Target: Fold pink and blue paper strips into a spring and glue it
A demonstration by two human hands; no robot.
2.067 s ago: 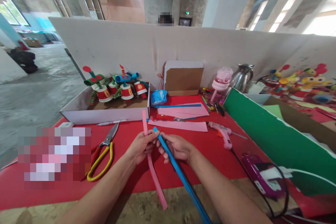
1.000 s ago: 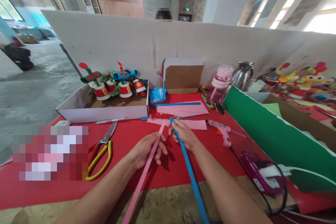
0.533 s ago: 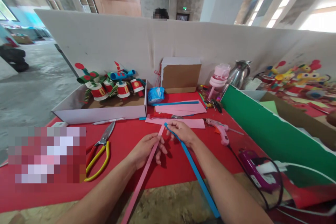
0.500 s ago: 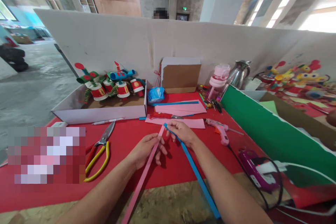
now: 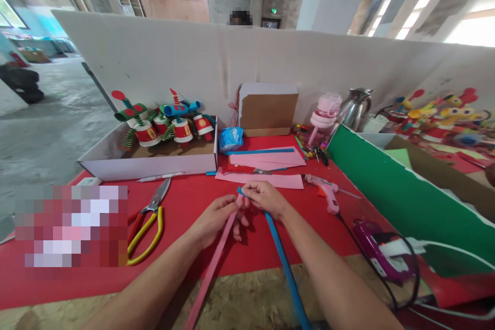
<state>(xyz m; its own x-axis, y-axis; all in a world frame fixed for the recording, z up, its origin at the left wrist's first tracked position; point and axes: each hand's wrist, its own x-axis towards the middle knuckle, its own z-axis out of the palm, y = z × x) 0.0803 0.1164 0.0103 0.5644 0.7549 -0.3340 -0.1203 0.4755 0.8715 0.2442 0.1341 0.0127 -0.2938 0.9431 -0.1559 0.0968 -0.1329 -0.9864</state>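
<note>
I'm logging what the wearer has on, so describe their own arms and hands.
The left arm and right arm are bare as far as the view shows, with no sleeve in sight. The left hand and right hand wear no gloves, and no watch or bracelet shows. Some fingers are hidden, so rings can't be ruled out.

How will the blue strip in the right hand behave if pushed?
The blue strip probably buckles easily: it looks thin. It's likely light, as the right hand pinches it near one end. Its long tail may swing, running past the hand.
</note>
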